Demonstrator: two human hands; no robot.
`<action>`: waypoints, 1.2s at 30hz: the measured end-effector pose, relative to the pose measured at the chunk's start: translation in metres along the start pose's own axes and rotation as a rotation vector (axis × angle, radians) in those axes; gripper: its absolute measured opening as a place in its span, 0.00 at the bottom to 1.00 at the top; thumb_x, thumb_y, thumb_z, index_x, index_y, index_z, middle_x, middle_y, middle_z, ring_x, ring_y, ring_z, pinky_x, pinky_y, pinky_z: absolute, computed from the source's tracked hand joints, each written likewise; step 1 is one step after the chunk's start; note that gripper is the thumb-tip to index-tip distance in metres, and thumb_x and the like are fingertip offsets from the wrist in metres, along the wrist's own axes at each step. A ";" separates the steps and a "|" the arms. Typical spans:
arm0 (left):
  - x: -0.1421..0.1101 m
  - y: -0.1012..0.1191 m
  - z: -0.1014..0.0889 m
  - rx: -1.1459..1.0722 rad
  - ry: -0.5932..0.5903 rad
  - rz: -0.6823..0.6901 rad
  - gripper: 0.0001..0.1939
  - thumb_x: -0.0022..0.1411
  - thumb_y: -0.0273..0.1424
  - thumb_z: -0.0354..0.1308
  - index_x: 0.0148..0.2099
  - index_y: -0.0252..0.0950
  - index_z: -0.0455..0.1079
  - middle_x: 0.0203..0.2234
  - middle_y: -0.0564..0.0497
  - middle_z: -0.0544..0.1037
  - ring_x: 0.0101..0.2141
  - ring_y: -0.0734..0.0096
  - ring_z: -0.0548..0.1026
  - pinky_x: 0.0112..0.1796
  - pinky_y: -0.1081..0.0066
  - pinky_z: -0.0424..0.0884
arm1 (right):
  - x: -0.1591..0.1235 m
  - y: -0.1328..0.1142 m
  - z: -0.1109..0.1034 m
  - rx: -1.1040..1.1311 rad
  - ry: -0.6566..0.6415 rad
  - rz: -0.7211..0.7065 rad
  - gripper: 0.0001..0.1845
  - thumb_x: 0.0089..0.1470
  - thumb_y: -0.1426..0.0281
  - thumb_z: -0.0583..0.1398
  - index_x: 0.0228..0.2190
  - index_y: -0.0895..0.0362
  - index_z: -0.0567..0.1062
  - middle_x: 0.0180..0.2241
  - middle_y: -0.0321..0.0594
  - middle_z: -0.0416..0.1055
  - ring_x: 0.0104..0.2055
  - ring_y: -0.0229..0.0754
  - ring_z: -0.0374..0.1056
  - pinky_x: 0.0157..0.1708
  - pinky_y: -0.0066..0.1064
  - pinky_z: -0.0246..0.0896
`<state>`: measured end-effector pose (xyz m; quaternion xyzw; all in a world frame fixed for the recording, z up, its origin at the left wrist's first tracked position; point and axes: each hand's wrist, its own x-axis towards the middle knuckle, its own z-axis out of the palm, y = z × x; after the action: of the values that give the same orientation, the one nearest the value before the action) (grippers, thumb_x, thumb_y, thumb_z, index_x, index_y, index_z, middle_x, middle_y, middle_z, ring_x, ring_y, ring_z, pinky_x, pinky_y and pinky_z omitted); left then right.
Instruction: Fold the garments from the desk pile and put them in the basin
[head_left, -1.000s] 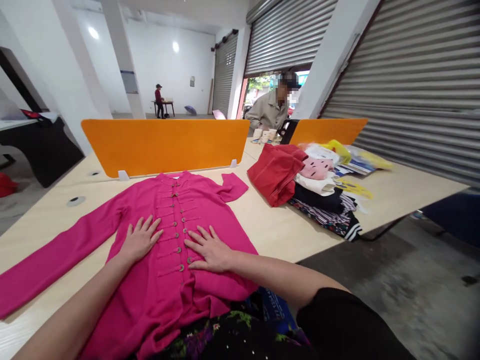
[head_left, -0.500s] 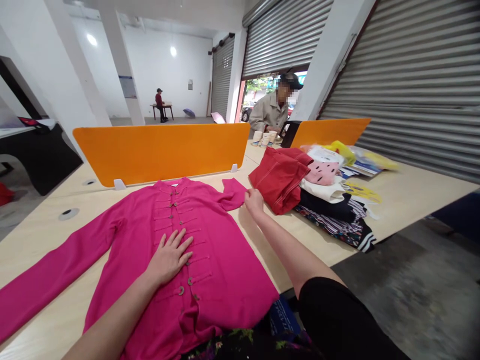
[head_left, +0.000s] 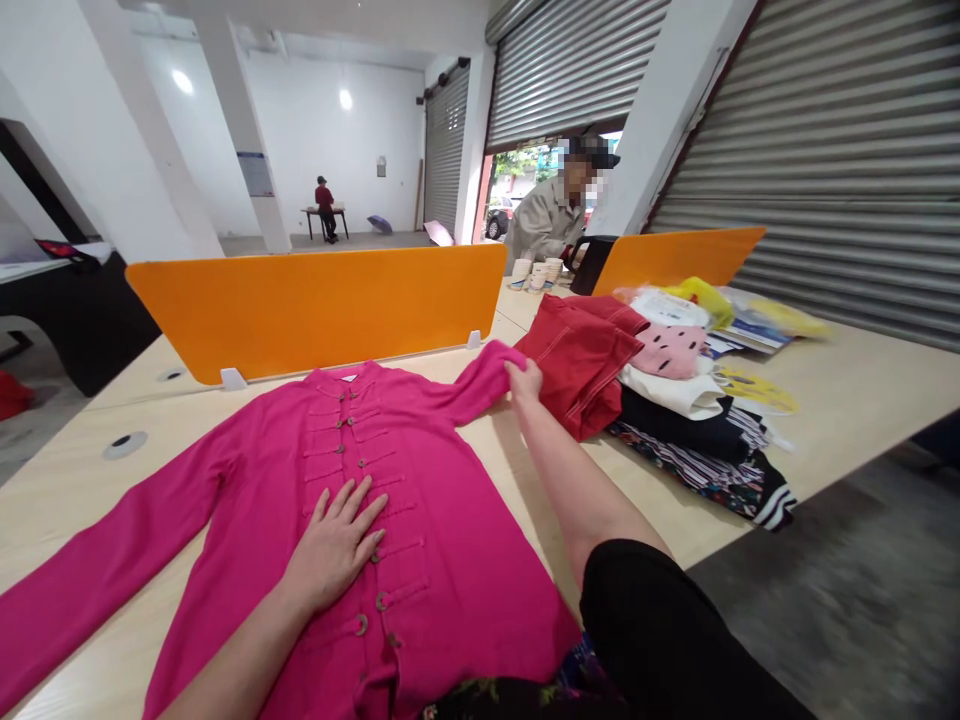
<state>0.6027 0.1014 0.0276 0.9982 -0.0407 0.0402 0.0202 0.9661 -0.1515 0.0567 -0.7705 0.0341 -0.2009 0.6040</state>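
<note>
A bright pink long-sleeved shirt [head_left: 442, 530] with a stand collar and looped button fastenings lies front up on a pale wooden table [head_left: 675, 530]. My left hand [head_left: 337, 545] rests flat on its button front, fingers spread. At the upper right, my right hand [head_left: 525, 380] pinches the cuff end of the shirt's right-side sleeve [head_left: 484, 380], lifted a little off the table. The other sleeve [head_left: 112, 540] stretches out to the lower left. Just beyond my right hand sits a folded red garment [head_left: 577, 360] on a pile.
The pile also has a pink spotted cloth [head_left: 671, 350], a white cloth [head_left: 675, 390] and dark striped garments [head_left: 705, 460]. Orange dividers [head_left: 322, 310] stand along the table's back. Paper cups [head_left: 536, 274] are near a person in a grey jacket [head_left: 547, 215]; another person [head_left: 325, 205] stands far off.
My right hand has drawn the sleeve outward to the right, and its folded end is now straighter and raised. My left hand stays on the shirt front. The view has shifted slightly.
</note>
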 end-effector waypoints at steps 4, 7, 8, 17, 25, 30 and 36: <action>0.000 0.000 0.000 -0.003 -0.014 -0.010 0.26 0.69 0.45 0.42 0.66 0.51 0.56 0.67 0.50 0.53 0.66 0.53 0.52 0.61 0.45 0.51 | 0.005 0.006 -0.032 0.182 0.102 0.142 0.09 0.43 0.65 0.58 0.24 0.53 0.61 0.21 0.28 0.63 0.26 0.36 0.63 0.25 0.25 0.61; 0.000 0.001 -0.001 -0.012 -0.010 -0.019 0.25 0.69 0.45 0.42 0.66 0.51 0.56 0.67 0.51 0.53 0.66 0.53 0.52 0.61 0.45 0.51 | 0.000 0.004 -0.044 0.302 0.090 0.194 0.11 0.39 0.67 0.59 0.21 0.53 0.59 0.18 0.25 0.59 0.23 0.34 0.60 0.23 0.25 0.59; -0.001 0.002 -0.001 -0.016 -0.006 -0.020 0.25 0.69 0.45 0.42 0.66 0.51 0.56 0.67 0.51 0.53 0.66 0.53 0.52 0.61 0.44 0.50 | -0.001 0.000 -0.044 0.340 0.076 0.198 0.12 0.39 0.68 0.60 0.21 0.53 0.59 0.18 0.25 0.59 0.22 0.34 0.59 0.23 0.24 0.59; -0.002 0.007 -0.005 -0.051 -0.008 -0.022 0.26 0.69 0.46 0.42 0.66 0.50 0.56 0.68 0.49 0.53 0.66 0.51 0.52 0.61 0.43 0.50 | -0.047 -0.102 0.031 0.592 -0.283 -0.005 0.10 0.42 0.68 0.64 0.26 0.55 0.67 0.26 0.30 0.67 0.30 0.33 0.66 0.31 0.22 0.64; -0.005 0.002 0.006 -0.063 0.082 0.075 0.26 0.70 0.44 0.42 0.66 0.44 0.58 0.67 0.44 0.54 0.64 0.58 0.56 0.63 0.51 0.51 | -0.147 -0.104 0.091 0.135 -0.831 -0.468 0.25 0.54 0.50 0.56 0.42 0.57 0.74 0.48 0.46 0.72 0.51 0.46 0.66 0.53 0.42 0.62; -0.004 0.004 0.003 -0.061 0.070 0.077 0.26 0.69 0.44 0.44 0.66 0.43 0.58 0.67 0.43 0.54 0.64 0.57 0.56 0.62 0.51 0.52 | -0.175 -0.057 0.079 -0.686 -0.988 -0.659 0.34 0.60 0.48 0.51 0.61 0.50 0.63 0.67 0.44 0.49 0.69 0.59 0.40 0.63 0.63 0.31; -0.006 0.006 -0.003 -0.122 0.080 0.086 0.26 0.69 0.42 0.44 0.64 0.38 0.60 0.66 0.42 0.57 0.64 0.57 0.57 0.62 0.52 0.53 | -0.178 -0.046 0.077 -0.844 -1.011 -0.680 0.33 0.63 0.49 0.46 0.65 0.46 0.54 0.69 0.40 0.45 0.69 0.58 0.37 0.63 0.63 0.30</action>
<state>0.5962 0.0956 0.0303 0.9900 -0.0850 0.0783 0.0809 0.8214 -0.0161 0.0379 -0.9037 -0.4143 0.0328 0.1030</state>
